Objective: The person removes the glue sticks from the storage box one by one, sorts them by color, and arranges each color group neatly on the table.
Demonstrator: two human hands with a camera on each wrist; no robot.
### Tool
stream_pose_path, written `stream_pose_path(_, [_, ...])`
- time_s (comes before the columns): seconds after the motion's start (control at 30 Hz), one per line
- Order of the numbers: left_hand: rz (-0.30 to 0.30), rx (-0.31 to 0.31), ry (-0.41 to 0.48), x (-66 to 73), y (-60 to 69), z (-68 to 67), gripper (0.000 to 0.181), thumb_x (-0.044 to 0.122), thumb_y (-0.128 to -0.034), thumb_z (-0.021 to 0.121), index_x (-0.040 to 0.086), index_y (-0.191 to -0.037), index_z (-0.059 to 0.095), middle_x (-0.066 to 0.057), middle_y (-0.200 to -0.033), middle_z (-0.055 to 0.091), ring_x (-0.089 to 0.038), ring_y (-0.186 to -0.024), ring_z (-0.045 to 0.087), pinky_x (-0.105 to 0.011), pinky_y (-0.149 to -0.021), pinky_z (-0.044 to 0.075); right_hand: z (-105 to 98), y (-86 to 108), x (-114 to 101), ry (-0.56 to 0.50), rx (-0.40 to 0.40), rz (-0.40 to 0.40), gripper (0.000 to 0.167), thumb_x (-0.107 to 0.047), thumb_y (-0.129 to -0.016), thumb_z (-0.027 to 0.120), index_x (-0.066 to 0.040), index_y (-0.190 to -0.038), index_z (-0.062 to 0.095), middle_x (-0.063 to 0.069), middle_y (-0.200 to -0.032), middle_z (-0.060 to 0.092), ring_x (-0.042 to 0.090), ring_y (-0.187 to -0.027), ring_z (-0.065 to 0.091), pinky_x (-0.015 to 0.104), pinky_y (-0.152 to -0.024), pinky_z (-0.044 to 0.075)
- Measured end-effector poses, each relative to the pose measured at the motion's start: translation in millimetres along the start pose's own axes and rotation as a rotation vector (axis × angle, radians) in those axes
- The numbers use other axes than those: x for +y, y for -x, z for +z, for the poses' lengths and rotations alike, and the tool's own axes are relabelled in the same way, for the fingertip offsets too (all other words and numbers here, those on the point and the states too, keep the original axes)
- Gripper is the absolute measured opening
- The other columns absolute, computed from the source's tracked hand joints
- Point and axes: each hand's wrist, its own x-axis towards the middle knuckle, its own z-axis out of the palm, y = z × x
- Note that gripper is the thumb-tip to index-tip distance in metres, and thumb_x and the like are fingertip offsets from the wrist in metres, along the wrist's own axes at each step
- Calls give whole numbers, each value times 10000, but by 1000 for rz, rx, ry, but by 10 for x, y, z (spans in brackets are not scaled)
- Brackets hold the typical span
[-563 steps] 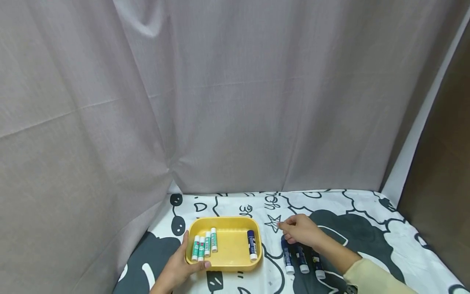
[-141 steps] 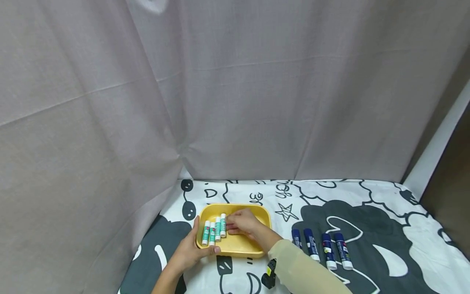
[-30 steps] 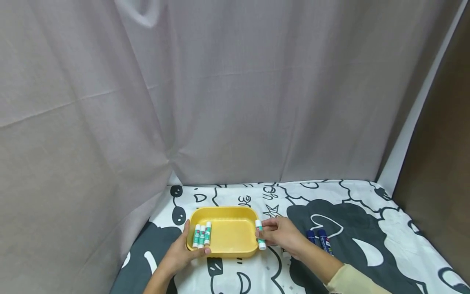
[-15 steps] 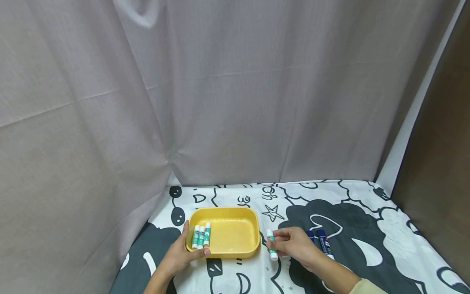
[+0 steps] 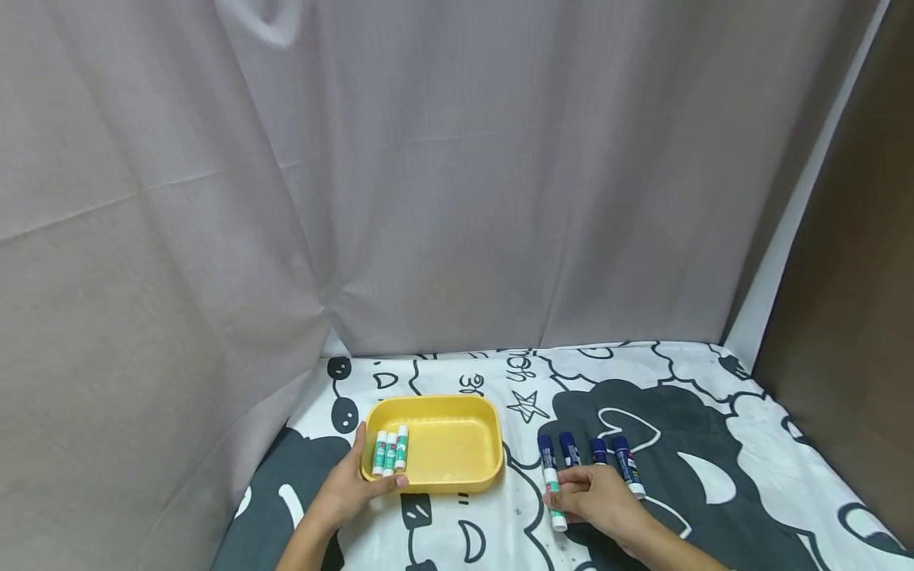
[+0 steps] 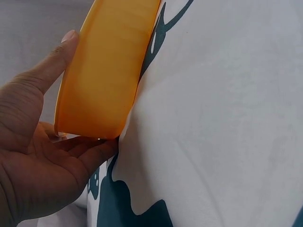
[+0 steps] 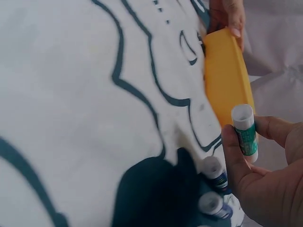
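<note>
My right hand [image 5: 600,501] pinches a small green-and-white glue stick [image 7: 247,138] between thumb and fingers, low over the right part of the cloth. In the head view, this stick is right in front of the leftmost blue glue stick [image 5: 546,450]; whether they touch I cannot tell. Several blue, white-ended sticks lie in a row there, partly behind the hand. My left hand [image 5: 347,488] holds the left end of the yellow tray [image 5: 453,448], thumb on the front rim. Three green-and-white glue sticks [image 5: 390,454] lie side by side at the tray's left end.
A white cloth [image 5: 500,523] with dark cartoon prints covers the surface. Behind it hangs a grey curtain [image 5: 443,198], and a brown panel [image 5: 850,357] stands at the right.
A green-and-white glue stick has left the tray in my right hand, going right and nearer to the blue row. Much earlier, a blue stick lay in the tray. The left hand keeps its hold.
</note>
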Motion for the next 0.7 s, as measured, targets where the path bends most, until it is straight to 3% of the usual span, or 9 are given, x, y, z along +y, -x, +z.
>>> stream_pose_path(0.23, [11,1,20,-5,-14,5,1437,344,-780,1030,50,-1779,40,-371,-1727,358,-509,-1571,437,-709,-1308,316,-6,29,238,26,7,-13,441,-52,-851,942,129,-1201,744,76,-930,801,204,-853,795,412,-748,700])
stream_pose_path(0.5, [-2,-1,-1,-12,-41,-5,1450,372,-776,1032,59,-1781,35,-357,-1731,363,-511,-1579,432,-705,-1303,331,39,7,358,165,28,-8,381,-151,-833,979,29,-1105,782,11,-831,741,146,-737,674,313,-677,594])
stream_pose_path(0.7, [-6,-5,1,-47,-20,19,1449,381,-776,1032,64,-1782,38,-359,-1732,360,-502,-1576,438,-702,-1299,341,87,53,376,239,53,-62,408,-171,-806,996,-2,-1105,776,8,-740,694,159,-614,634,305,-651,517])
